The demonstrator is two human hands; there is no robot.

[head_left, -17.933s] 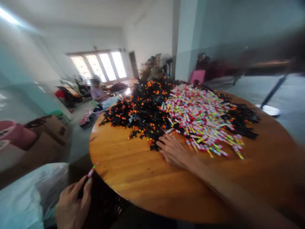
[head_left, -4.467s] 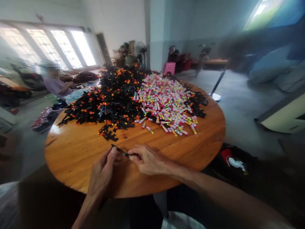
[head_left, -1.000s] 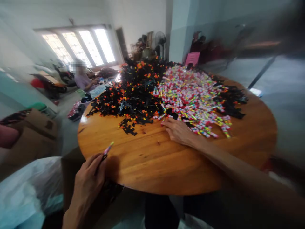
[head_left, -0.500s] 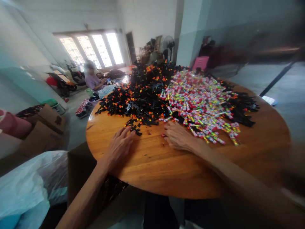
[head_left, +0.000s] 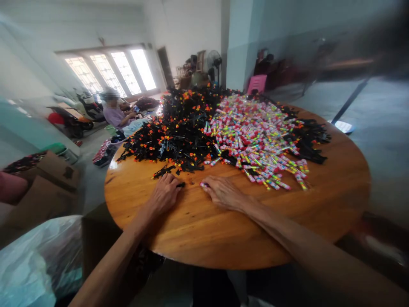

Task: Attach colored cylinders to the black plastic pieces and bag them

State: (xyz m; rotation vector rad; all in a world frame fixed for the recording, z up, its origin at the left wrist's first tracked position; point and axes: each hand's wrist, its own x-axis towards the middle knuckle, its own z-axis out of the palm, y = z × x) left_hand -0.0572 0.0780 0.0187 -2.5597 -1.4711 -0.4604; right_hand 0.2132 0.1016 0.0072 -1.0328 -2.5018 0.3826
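Within the right grip, pink tube

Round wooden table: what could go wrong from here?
The pink-and-white plastic tube pile touches the black, orange-tipped plastic pile, so pieces might mix. The left hand grips a small black plastic piece near the black pile's edge and might drag others along.

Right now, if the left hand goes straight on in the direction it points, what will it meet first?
Probably the black pieces at the near edge of the dark pile, just beyond the left hand; any gap between them is hard to judge from this single view.
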